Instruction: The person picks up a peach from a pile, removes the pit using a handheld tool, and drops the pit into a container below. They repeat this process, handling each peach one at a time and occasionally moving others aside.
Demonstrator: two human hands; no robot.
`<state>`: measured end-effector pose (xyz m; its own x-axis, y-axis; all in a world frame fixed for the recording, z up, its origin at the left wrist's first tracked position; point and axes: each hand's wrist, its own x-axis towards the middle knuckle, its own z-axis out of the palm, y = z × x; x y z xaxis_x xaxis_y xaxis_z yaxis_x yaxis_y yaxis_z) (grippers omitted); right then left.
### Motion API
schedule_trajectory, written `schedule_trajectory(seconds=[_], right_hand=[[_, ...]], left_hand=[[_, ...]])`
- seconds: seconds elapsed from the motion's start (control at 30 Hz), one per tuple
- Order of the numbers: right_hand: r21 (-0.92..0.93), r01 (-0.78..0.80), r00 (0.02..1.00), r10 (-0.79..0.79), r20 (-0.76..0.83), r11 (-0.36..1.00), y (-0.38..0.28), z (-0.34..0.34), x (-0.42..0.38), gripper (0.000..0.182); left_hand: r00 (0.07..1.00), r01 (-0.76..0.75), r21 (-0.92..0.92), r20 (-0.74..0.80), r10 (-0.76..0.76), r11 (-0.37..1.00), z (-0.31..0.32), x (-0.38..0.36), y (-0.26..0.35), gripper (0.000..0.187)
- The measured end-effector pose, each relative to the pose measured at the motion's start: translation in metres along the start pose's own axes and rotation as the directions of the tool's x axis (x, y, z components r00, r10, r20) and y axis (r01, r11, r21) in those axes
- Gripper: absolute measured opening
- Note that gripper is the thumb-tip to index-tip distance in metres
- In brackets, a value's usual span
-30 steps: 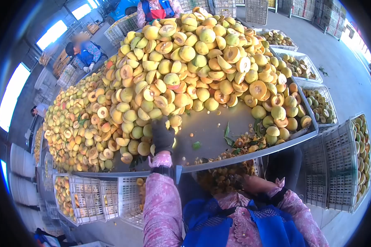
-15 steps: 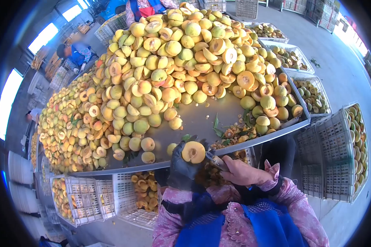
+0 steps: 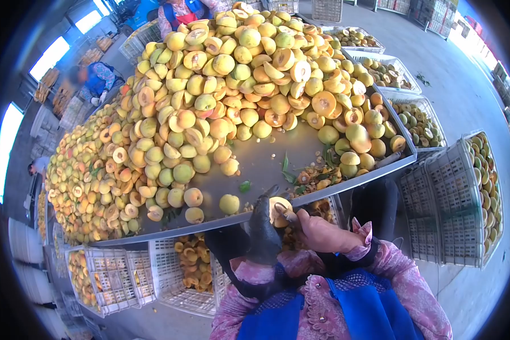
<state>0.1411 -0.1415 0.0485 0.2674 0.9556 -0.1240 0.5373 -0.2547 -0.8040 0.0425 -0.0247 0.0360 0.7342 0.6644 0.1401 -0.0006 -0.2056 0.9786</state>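
My left hand (image 3: 263, 228), in a dark glove, holds a halved yellow fruit (image 3: 279, 211) just over the metal table's front edge, its cut face showing. My bare right hand (image 3: 324, 231) is closed round the handle of a small tool (image 3: 289, 215), whose tip is at the cut face; the tip's exact shape is hidden. Behind my hands a large heap of halved fruit (image 3: 221, 102) covers much of the metal table (image 3: 255, 158). A single fruit (image 3: 229, 204) lies close to my left hand.
Leaves and pit scraps (image 3: 317, 177) lie on the table's right part. Below the front edge stands a crate of fruit (image 3: 195, 283); a tall crate (image 3: 453, 198) is at the right. One co-worker (image 3: 99, 79) is at the left, another (image 3: 187, 10) behind the heap.
My left hand has tilted the fruit half, and its fingers now extend upward beside it. The tool's tip has moved onto the cut face. The whole view has shifted slightly.
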Motion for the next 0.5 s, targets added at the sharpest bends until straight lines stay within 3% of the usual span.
schedule_trajectory(seconds=[0.03,0.1,0.13,0.2,0.23,0.3,0.33,0.4,0.43,0.5], right_hand=[[-0.016,-0.009,1.0,0.009,-0.008,1.0,0.002,0.002,0.0,0.027],[-0.004,0.028,1.0,-0.028,-0.012,1.0,0.01,0.008,0.001,0.026],[0.008,0.068,0.998,-0.068,-0.018,0.998,0.014,0.01,0.001,0.024],[0.027,0.084,0.996,-0.085,0.011,0.996,0.018,0.01,0.001,0.024],[0.045,0.102,0.994,-0.104,0.04,0.994,0.019,0.009,0.001,0.023],[0.038,0.051,0.992,-0.054,0.11,0.998,0.02,0.008,0.002,0.024],[0.029,0.006,0.984,-0.011,0.179,1.0,0.02,0.008,0.002,0.025],[0.042,-0.022,0.978,0.013,0.209,0.999,0.017,0.006,0.0,0.026],[0.053,-0.048,0.97,0.034,0.239,0.997,0.015,0.004,-0.002,0.027],[0.07,-0.058,0.969,0.039,0.244,0.996,0.011,-0.001,-0.001,0.027]], left_hand=[[1.0,0.002,-0.002,0.002,-0.002,1.0,0.001,0.0,-0.005,0.036],[0.992,0.096,-0.258,-0.053,-0.113,0.961,0.003,0.0,-0.014,0.034],[0.992,0.099,-0.257,-0.05,-0.116,0.961,0.002,0.0,-0.016,0.034],[1.0,-0.002,0.009,-0.03,0.002,1.0,0.0,0.0,-0.018,0.032],[1.0,0.001,0.008,-0.024,0.0,1.0,-0.003,0.001,-0.02,0.032],[0.992,-0.122,0.23,0.032,0.118,0.966,-0.008,0.001,-0.027,0.03],[0.993,-0.119,0.229,0.035,0.114,0.966,-0.009,0.0,-0.033,0.03],[0.982,0.186,-0.102,0.061,-0.18,0.977,-0.011,-0.001,-0.041,0.036],[0.982,0.186,-0.101,0.061,-0.18,0.977,-0.01,-0.002,-0.042,0.036],[0.999,0.005,0.053,0.045,-0.007,0.999,-0.01,-0.005,-0.038,0.037]])
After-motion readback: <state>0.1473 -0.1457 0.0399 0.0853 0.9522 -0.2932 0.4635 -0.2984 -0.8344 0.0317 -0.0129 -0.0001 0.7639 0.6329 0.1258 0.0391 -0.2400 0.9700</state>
